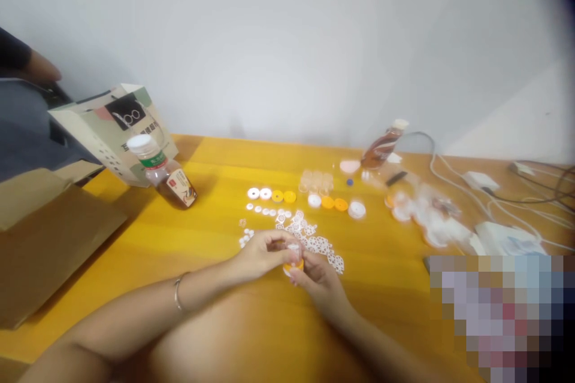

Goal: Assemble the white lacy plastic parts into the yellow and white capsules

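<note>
Both my hands meet over the table, fingers closed on a small round plastic piece [294, 264] with an orange band, a pale base and a see-through top. My left hand [269, 254] pinches its upper part. From the other side, my right hand [320, 280] grips it with thumb and fingers. Just beyond the hands lie white openwork pieces [320, 245] in a loose spread. Small white caps [266, 212] form a row, with more white bits [245, 236] beside my left hand. Farther back are white discs [254, 193], orange discs [290, 197] and see-through cups [317, 181].
At left stand a cardboard box [54, 251], a paper bag [110, 149] and a tilted-looking jar [168, 182]. A bottle [381, 146], plastic bags [433, 215], cables [467, 185] and a tissue pack [507, 239] occupy the right. Another person's arm [31, 63] shows at upper left.
</note>
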